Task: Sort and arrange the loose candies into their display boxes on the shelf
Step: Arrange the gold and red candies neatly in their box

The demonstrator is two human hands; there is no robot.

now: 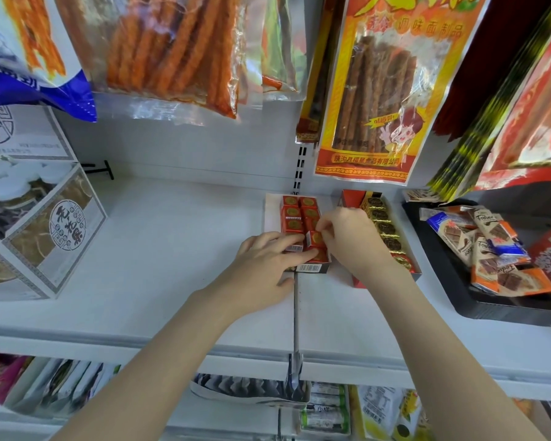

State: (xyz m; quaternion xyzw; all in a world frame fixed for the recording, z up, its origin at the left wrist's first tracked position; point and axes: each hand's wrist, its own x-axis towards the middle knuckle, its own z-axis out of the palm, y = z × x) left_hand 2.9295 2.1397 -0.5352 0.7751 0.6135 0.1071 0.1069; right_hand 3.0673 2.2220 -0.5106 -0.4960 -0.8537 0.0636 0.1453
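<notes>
The small red candy boxes (301, 214) lie in two rows inside a shallow white display box (272, 214) on the white shelf (178, 237), gold-printed faces up. The rows, and the long axis of the display box, run from the shelf's front edge back toward the rear wall. The nearest pieces show barcoded ends facing the person.

The left hand (268, 259) lies over the near end of the left row, fingers fairly straight and pressing on the boxes there, thumb on the shelf. The right hand (347, 237) has its fingers curled, pinching one red candy box (316, 239) at the near end of the right row. The hands are close together, almost touching.

Just to the right stands a red tray of gold-foil coins (385, 227), its line running front to back as well. Further right, a black tray (490, 308) holds orange and blue chocolate bars (481, 246). At the left sit grey-and-white cartons (45, 237). Bags of spicy snack sticks (372, 90) hang above, and more packets fill the shelf below.
</notes>
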